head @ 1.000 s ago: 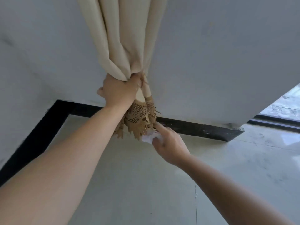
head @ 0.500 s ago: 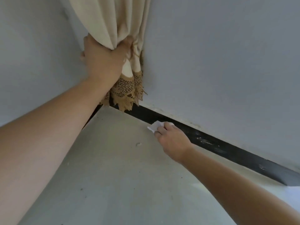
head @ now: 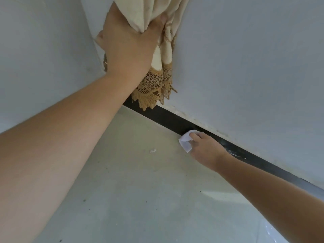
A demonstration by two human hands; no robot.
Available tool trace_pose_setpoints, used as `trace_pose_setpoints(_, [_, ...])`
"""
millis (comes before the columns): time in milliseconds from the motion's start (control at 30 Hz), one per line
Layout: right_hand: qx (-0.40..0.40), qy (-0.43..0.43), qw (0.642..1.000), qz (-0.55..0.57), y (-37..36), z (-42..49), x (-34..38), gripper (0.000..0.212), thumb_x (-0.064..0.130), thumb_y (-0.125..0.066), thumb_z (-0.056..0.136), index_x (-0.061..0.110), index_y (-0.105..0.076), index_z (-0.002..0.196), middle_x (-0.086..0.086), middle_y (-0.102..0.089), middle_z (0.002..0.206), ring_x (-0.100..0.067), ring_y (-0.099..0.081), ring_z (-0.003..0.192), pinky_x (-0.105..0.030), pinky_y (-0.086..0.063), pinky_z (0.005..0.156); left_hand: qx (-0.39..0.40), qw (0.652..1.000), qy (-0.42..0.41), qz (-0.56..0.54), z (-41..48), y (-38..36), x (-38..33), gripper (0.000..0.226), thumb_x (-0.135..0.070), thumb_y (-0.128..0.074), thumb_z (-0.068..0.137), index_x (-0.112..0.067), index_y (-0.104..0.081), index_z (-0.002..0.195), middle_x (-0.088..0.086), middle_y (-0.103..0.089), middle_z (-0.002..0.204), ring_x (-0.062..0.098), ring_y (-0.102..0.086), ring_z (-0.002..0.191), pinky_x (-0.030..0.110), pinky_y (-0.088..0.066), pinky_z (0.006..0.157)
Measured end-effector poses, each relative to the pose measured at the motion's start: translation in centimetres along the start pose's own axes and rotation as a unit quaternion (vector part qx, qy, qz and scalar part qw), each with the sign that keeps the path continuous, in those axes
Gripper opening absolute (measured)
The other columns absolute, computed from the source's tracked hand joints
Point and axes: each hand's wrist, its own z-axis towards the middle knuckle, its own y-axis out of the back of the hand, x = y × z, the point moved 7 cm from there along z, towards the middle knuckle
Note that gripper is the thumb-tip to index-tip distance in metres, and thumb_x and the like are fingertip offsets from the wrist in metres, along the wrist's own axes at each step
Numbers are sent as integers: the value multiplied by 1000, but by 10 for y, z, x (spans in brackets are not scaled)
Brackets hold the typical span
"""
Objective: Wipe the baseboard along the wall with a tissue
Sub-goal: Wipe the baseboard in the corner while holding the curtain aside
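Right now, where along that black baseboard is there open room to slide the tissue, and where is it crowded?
Free: the baseboard between the lace hem of the curtain and the tissue, and the run beyond the right hand toward the right edge. Crowded: the corner, where the left hand bunches the curtain above the baseboard.

We see the curtain (head: 157,18) bunched in our left hand (head: 129,48) and held up off the floor, so its lace hem (head: 152,90) hangs just above the corner stretch of baseboard (head: 166,118); that hem overlaps only the top edge there; the run between hem and tissue (head: 186,140) lies bare; our right hand (head: 205,148) covers the next stretch; the floor (head: 140,190) beside the wall (head: 254,67) is open, with one small scrap (head: 152,151) lying near.
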Motion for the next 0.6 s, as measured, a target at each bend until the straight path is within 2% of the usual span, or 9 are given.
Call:
trace_pose_setpoints(33, [38,-7,999,11,-11,-7,2,31,5,-51,89,4,-60,119,-21,-52,129,-41,-27,131,-48,-35,104,-4,1000,0,-7,0,-1,1,50,-48,-70,76,-4,-67,101,1,-71,91,14,-68,91,49,-52,82])
trace_pose_setpoints(100, [120,-64,990,48,-29,-21,4,32,4,-55,85,9,-62,116,-18,-55,121,-39,-40,117,-44,-46,89,-10,1000,8,-9,0,-1,1,53,-51,-69,75,-4,-67,100,2,-71,92,16,-68,91,49,-53,80])
trace_pose_setpoints(167, [166,-146,968,122,-32,-29,3,33,7,-57,83,17,-62,114,-11,-56,108,-31,-49,95,-37,-46,72,-19,1000,12,-6,0,-3,2,52,-53,-68,74,-9,-68,101,0,-71,94,14,-68,93,49,-52,83])
trace_pose_setpoints(200, [156,-155,963,155,-26,-27,6,31,9,-57,84,18,-62,113,-9,-55,105,-28,-50,88,-37,-44,68,-26,1000,12,-8,-1,-3,2,53,-54,-69,73,-9,-67,102,0,-71,95,14,-67,95,48,-51,85])
trace_pose_setpoints(233, [126,-141,966,178,-13,-24,10,29,10,-55,85,18,-62,112,-8,-54,105,-29,-51,89,-39,-43,72,-34,999,13,-12,-2,-4,1,54,-53,-69,73,-8,-67,103,0,-70,96,14,-67,95,47,-51,85])
trace_pose_setpoints(300, [31,-70,981,176,19,-13,20,26,11,-52,90,13,-62,113,-11,-55,116,-33,-45,111,-45,-37,93,-44,999,15,-16,-3,-4,-2,55,-52,-69,73,-7,-66,104,2,-70,96,14,-66,95,45,-51,86])
trace_pose_setpoints(367, [-31,3,997,67,50,4,26,29,16,-55,90,12,-59,119,-10,-53,127,-32,-33,127,-44,-27,105,-39,999,16,-8,-3,-5,-4,51,-50,-68,74,-8,-66,102,1,-70,94,14,-66,93,46,-51,86])
trace_pose_setpoints(433, [-65,5,998,5,65,26,21,27,17,-58,88,14,-62,115,-8,-57,124,-30,-32,126,-42,-29,103,-32,999,18,-6,-4,-4,-1,47,-49,-67,74,-8,-66,97,1,-69,88,15,-67,89,48,-51,84])
trace_pose_setpoints(600, [-105,-48,993,28,62,34,-5,21,18,-57,90,14,-66,109,-3,-62,114,-26,-36,120,-36,-37,90,-13,1000,8,-8,-3,-2,-3,46,-46,-68,76,-3,-66,90,5,-69,82,16,-68,81,48,-52,78])
